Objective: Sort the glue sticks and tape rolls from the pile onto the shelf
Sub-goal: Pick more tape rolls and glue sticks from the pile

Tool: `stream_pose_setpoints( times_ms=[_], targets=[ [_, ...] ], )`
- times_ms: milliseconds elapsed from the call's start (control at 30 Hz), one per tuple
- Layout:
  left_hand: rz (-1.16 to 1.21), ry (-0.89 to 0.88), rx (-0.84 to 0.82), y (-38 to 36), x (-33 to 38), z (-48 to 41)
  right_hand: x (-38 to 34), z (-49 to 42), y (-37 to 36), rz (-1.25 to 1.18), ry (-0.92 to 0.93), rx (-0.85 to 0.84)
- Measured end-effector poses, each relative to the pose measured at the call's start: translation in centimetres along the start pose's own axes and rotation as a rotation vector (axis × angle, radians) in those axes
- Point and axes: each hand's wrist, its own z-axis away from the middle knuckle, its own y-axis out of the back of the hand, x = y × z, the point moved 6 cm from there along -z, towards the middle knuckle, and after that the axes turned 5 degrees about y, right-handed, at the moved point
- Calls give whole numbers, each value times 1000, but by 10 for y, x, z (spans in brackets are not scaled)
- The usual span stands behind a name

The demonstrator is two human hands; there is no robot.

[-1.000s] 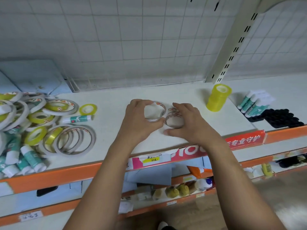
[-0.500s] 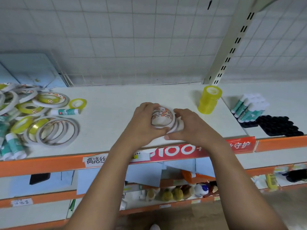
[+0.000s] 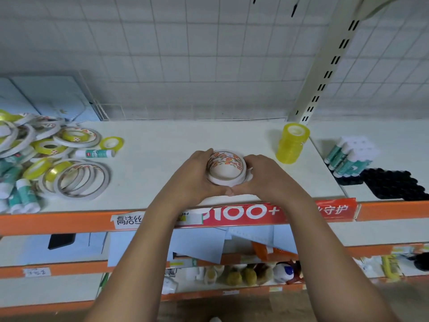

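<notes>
— What differs from a second ago?
— Then each hand had one white tape roll, side by side. Now they form one stack of tape rolls (image 3: 226, 167) on the white shelf (image 3: 174, 140), near its front edge.
— And around it?
— The pile (image 3: 46, 159) lies far left. A yellow tape stack (image 3: 292, 143) and glue sticks (image 3: 348, 156) stand to the right, and a wire grid wall (image 3: 185, 54) runs behind.
— The hands?
— The left hand (image 3: 192, 175) and right hand (image 3: 267, 177) curl round the stack from either side, thumbs meeting in front.

A stationery shop: a white retail shelf (image 3: 185, 140) with orange price rails (image 3: 58, 220) carrying paper labels, a slotted upright (image 3: 325, 73) against the wire-grid back panel (image 3: 185, 54), and stocked tape and glue.
</notes>
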Motion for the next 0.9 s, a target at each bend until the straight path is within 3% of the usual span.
stream_pose_setpoints(
  times_ms=[200, 567, 900],
  targets=[
    [-59, -12, 54, 3, 3, -2, 2, 1, 1, -26, 18, 18],
    [207, 92, -78, 9, -3, 1, 9, -4, 3, -112, -11, -96],
    [153, 84, -77, 7, -4, -8, 6, -7, 3, -54, -36, -115]
  ],
)
